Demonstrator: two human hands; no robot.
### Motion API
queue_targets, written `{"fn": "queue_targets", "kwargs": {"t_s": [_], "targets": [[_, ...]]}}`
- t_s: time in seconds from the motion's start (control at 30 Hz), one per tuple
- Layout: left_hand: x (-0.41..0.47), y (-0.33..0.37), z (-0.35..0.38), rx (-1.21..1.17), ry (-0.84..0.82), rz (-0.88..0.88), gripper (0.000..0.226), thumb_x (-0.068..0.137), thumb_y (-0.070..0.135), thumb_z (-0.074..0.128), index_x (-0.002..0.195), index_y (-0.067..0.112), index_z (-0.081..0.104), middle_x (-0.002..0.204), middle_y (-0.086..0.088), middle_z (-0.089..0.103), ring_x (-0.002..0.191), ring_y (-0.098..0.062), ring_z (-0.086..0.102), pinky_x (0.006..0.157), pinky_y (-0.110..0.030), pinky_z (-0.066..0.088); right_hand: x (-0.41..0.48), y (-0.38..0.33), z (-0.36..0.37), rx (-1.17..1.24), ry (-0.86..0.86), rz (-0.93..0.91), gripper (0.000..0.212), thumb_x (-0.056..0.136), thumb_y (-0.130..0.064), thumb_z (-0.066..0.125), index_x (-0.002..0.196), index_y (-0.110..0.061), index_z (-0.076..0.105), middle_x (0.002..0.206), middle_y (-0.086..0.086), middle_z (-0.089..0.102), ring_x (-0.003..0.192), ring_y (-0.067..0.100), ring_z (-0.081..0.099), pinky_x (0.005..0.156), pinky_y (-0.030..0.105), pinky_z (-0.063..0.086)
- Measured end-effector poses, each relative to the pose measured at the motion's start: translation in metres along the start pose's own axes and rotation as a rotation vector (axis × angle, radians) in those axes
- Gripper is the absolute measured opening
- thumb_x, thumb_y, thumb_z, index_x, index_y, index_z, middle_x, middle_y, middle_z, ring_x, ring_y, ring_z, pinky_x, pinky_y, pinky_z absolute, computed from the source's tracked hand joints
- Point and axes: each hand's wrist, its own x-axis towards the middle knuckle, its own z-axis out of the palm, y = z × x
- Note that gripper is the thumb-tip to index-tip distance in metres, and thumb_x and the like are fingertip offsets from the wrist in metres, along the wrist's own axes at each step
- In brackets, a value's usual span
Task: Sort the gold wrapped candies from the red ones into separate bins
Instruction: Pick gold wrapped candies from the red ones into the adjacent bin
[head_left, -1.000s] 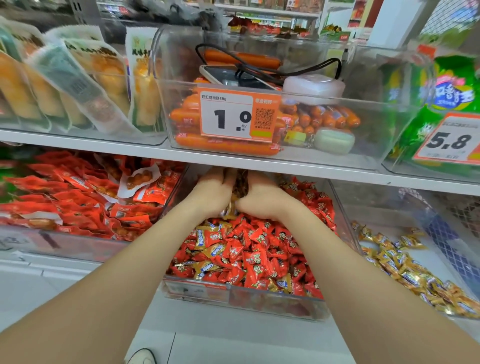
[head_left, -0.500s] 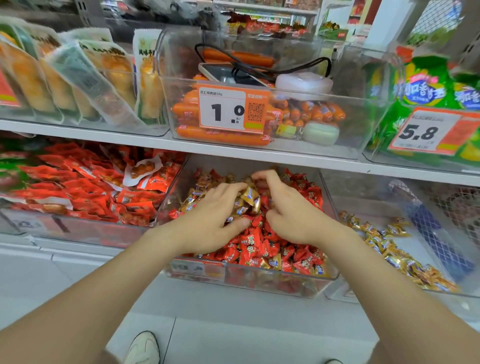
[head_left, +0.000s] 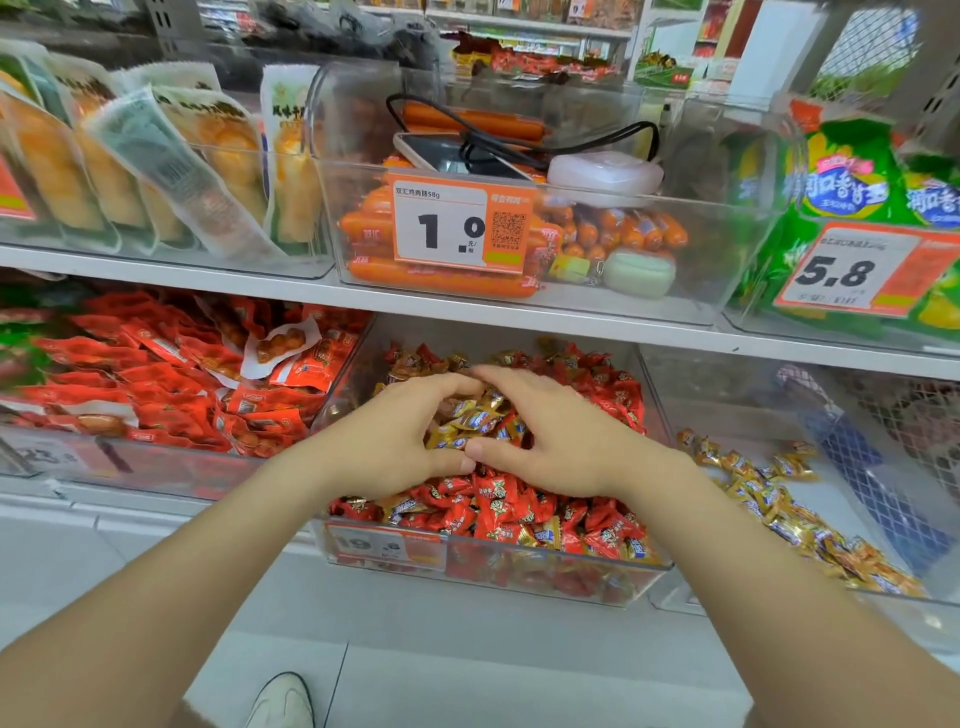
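Observation:
A clear middle bin (head_left: 519, 574) on the lower shelf holds a heap of red wrapped candies (head_left: 498, 506) mixed with gold ones. My left hand (head_left: 387, 441) and my right hand (head_left: 561, 441) lie on the heap with curved fingers. Thumb tips and fingertips meet, ringing a cluster of gold wrapped candies (head_left: 478, 421). The clear bin to the right (head_left: 727, 415) holds only a loose strip of gold candies (head_left: 779, 509) along its floor.
A bin of red snack packets (head_left: 156, 384) stands to the left. The upper shelf edge (head_left: 467, 306) overhangs the candy bins, carrying a sausage bin with a price tag (head_left: 457, 228), pouches and green bags (head_left: 841, 197). My shoe (head_left: 280, 699) shows on the floor below.
Both hands have come forward from the back of the middle bin, dragging gold candies with them, and have closed into a ring around the cluster.

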Motion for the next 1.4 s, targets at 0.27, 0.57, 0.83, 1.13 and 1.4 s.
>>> {"fn": "queue_targets", "kwargs": {"t_s": [0.27,0.57,0.83,1.13,1.4], "targets": [[-0.001,-0.007,0.001,-0.089,0.245,0.021,0.031,0.086,0.038,0.084,0.11,0.043,0.064,0.103,0.021,0.068,0.101,0.0,0.062,0.085,-0.031,0.056,0.015,-0.003,0.004,-0.001,0.137,-0.11,0.028,0.108,-0.032,0.054,0.132,-0.024,0.066,0.11,-0.003,0.067,0.102,0.015,0.061,0.089,0.034,0.049],[0.0,-0.006,0.006,-0.168,0.239,-0.079,0.023,0.107,0.021,0.057,0.111,0.041,0.069,0.096,0.013,0.068,0.057,-0.004,0.057,0.053,-0.016,0.041,0.01,-0.004,-0.006,0.118,0.407,0.175,0.035,0.111,-0.021,0.045,0.079,-0.017,0.059,0.061,-0.007,0.055,0.058,0.016,0.055,0.064,0.036,0.035],[0.004,-0.002,-0.003,-0.366,0.32,-0.277,0.024,0.11,0.018,0.051,0.112,0.033,0.07,0.108,-0.003,0.071,0.07,-0.02,0.07,0.06,-0.03,0.054,0.008,-0.011,-0.019,0.326,0.498,0.471,0.041,0.098,-0.021,0.047,0.061,-0.006,0.041,0.05,0.01,0.05,0.052,0.027,0.045,0.055,0.035,0.034],[0.007,0.006,-0.003,-0.57,0.334,-0.384,0.041,0.106,0.008,0.037,0.097,0.02,0.075,0.111,0.003,0.064,0.085,-0.004,0.064,0.079,-0.037,0.056,-0.002,0.002,-0.03,0.853,0.397,0.62,0.021,0.098,-0.02,0.057,0.079,-0.011,0.054,0.078,0.014,0.066,0.048,0.014,0.048,0.05,0.028,0.034],[0.012,-0.008,0.009,0.022,0.171,-0.104,0.042,0.094,0.062,0.058,0.115,0.028,0.068,0.119,0.003,0.056,0.104,-0.007,0.059,0.099,-0.035,0.049,-0.014,0.023,-0.017,0.023,0.221,0.232,0.027,0.104,-0.028,0.054,0.081,-0.02,0.066,0.059,-0.001,0.067,0.054,0.016,0.063,0.059,0.035,0.052]]}}
